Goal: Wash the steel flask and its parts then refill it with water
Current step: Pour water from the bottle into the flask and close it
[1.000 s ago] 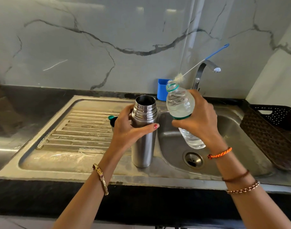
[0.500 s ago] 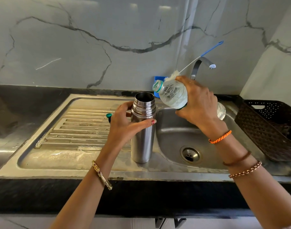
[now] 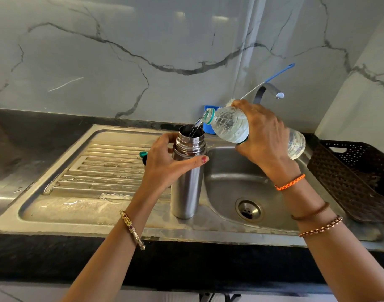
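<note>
— Gripping what, exactly, with each hand?

— Left hand (image 3: 164, 164) is wrapped round the upper body of the steel flask (image 3: 187, 173), thumb across the front, fingers curled behind its neck. Right hand (image 3: 263, 136) is clamped round the middle of a clear plastic water bottle (image 3: 230, 125), which is tipped over almost flat, its mouth pointing left and down.

— And the flask, where is it?

— Standing upright on the steel sink unit (image 3: 77, 205), on the strip between the ribbed drainboard and the basin, lid off. The bottle's open neck sits just above and to the right of the flask's mouth, and a thin stream of water (image 3: 197, 125) runs from one into the other.

— Anything near the hands?

— A small teal-topped part (image 3: 143, 154) peeks out just behind the left hand on the drainboard; I cannot tell what it is. Behind the bottle there is a blue holder (image 3: 208, 127) against the marble wall, and a long brush with a blue handle (image 3: 278, 73) slants up beside the tap (image 3: 267, 90). A dark perforated basket (image 3: 350, 177) rests at the right of the basin, whose drain (image 3: 248, 210) lies below the right wrist.
</note>
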